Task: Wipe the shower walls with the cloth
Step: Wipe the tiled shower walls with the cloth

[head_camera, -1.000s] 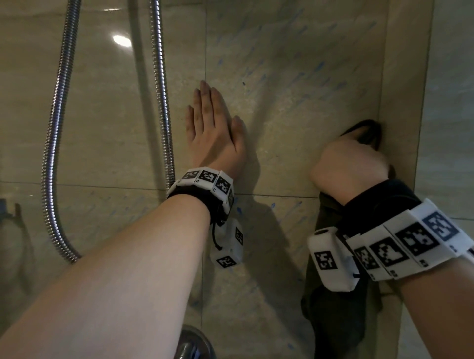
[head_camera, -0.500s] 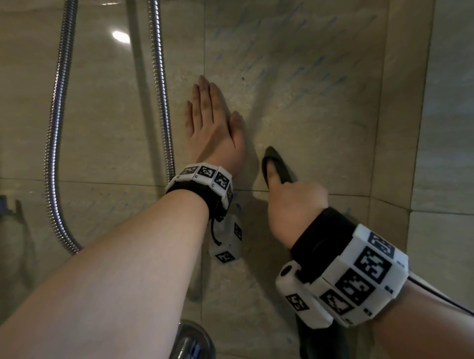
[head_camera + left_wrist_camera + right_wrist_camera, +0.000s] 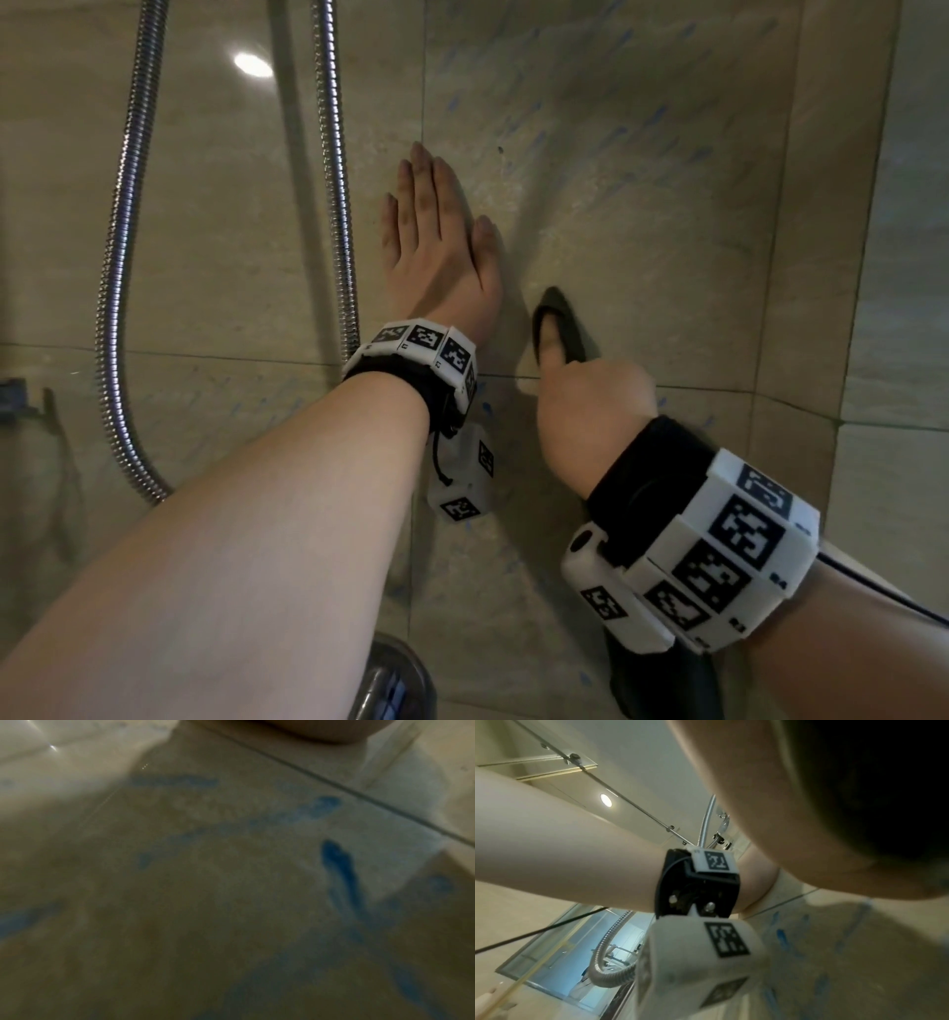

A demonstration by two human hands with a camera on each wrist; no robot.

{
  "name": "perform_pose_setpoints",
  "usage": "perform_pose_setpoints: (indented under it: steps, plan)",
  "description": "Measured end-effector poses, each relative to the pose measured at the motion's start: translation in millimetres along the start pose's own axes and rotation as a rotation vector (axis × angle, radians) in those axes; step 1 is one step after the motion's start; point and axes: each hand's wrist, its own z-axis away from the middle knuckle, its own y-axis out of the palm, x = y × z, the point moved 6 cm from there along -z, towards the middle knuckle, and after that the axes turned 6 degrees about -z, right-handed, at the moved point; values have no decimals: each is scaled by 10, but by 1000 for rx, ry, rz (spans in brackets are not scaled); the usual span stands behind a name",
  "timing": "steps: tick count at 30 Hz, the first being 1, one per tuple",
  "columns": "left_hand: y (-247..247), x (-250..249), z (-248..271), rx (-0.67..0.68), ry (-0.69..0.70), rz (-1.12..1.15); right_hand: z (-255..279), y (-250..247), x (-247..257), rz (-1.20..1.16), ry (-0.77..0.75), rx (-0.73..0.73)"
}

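Note:
The beige tiled shower wall [image 3: 642, 180] carries faint blue streaks [image 3: 342, 870]. My left hand [image 3: 436, 241] lies flat on the wall with straight fingers, just right of the hose. My right hand [image 3: 585, 401] grips a dark cloth [image 3: 562, 324] and presses it on the wall beside the left wrist. The cloth's tail [image 3: 662, 683] hangs below the right wrist. In the right wrist view the cloth [image 3: 885, 780] fills the upper right as a dark mass.
A chrome shower hose [image 3: 123, 257] loops down the wall at left, with its second run [image 3: 339, 205] beside my left hand. A chrome tap fitting [image 3: 395, 678] sits at the bottom centre. The wall corner [image 3: 873, 257] runs down the right side.
My right hand has dragged the cloth from the corner leftward and down to beside the left wrist, then held nearly still. The left hand stays flat on the wall.

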Motion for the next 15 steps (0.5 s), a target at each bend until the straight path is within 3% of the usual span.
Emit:
perform_pose_setpoints:
  steps: [6, 11, 15]
  plan:
    - [-4, -4, -1, 2, -7, -10, 129, -64, 66, 135, -78, 143]
    - [-14, -9, -2, 3, -16, 12, 121, -354, -209, 23, 60, -56]
    - [-6, -8, 1, 13, -10, 12, 49, -381, -318, 2, 119, -106]
